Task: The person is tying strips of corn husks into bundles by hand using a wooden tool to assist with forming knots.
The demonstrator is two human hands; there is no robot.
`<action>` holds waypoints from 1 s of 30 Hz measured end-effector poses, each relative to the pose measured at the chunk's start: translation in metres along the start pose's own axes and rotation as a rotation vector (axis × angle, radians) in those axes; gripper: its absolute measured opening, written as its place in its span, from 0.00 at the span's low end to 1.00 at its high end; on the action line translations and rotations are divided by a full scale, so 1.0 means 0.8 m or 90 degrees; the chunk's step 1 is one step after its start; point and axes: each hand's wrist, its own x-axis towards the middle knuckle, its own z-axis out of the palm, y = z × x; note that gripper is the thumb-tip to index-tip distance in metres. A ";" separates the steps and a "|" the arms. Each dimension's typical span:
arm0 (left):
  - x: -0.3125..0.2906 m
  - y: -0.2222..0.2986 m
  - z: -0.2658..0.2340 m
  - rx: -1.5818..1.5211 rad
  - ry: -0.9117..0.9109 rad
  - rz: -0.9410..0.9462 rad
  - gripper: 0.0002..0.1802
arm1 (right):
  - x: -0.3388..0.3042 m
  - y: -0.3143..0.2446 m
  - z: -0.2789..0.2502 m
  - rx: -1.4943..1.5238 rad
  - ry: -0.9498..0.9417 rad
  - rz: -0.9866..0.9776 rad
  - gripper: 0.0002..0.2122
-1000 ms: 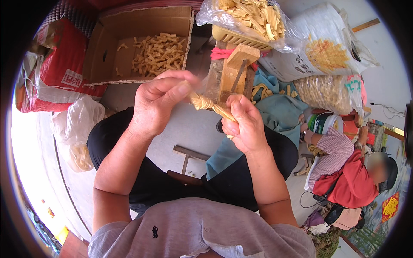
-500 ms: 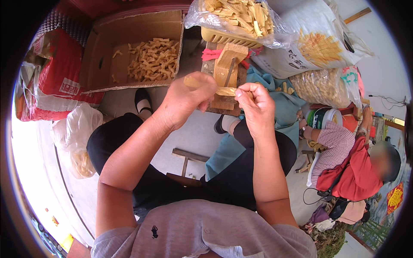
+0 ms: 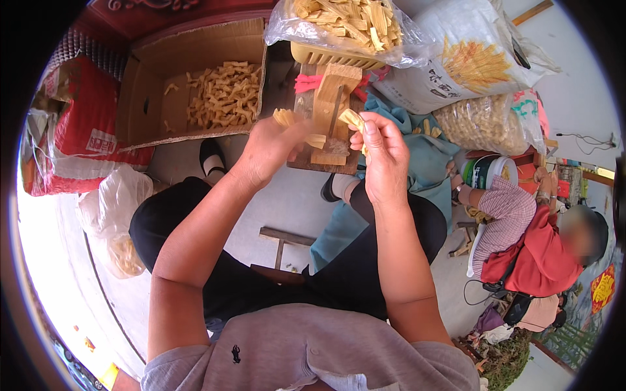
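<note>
Both of my hands are raised over a small wooden bench (image 3: pixel 305 104), each with a pale yellow, fibrous strip. My left hand (image 3: pixel 267 148) is closed, its fingers slightly smeared; one strip (image 3: pixel 284 117) pokes out above it and a yellow end shows by the fingertips. Between thumb and fingers, my right hand (image 3: pixel 386 153) pinches another strip (image 3: pixel 353 119), with a bit more showing below the fingers. The hands are apart. Behind and between them stands a wooden block (image 3: pixel 339 81) with a thin dark bar along it, tied with pink cloth (image 3: pixel 308 83).
A cardboard box (image 3: pixel 147 124) holds knotted yellow pieces at the far left. Beyond the bench, loose strips fill a plastic-lined yellow basket (image 3: pixel 332 57). Sacks (image 3: pixel 427 78) and a blue-green cloth (image 3: pixel 424 153) lie to the right. A person in red (image 3: pixel 541 254) sits further right.
My hands have moved apart. The strip that stretched between them now shows as separate ends, with the right hand's piece tilted upward. The view has shifted slightly.
</note>
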 end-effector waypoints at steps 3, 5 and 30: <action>-0.017 -0.006 0.002 -0.094 -0.066 0.020 0.16 | -0.012 -0.012 0.019 0.100 -0.105 0.009 0.14; -0.030 0.000 0.013 -0.155 -0.094 0.039 0.18 | -0.022 -0.003 0.018 -0.190 -0.151 -0.101 0.16; 0.005 -0.046 -0.105 -0.442 0.059 0.097 0.19 | -0.007 0.132 -0.265 -0.467 0.086 0.118 0.13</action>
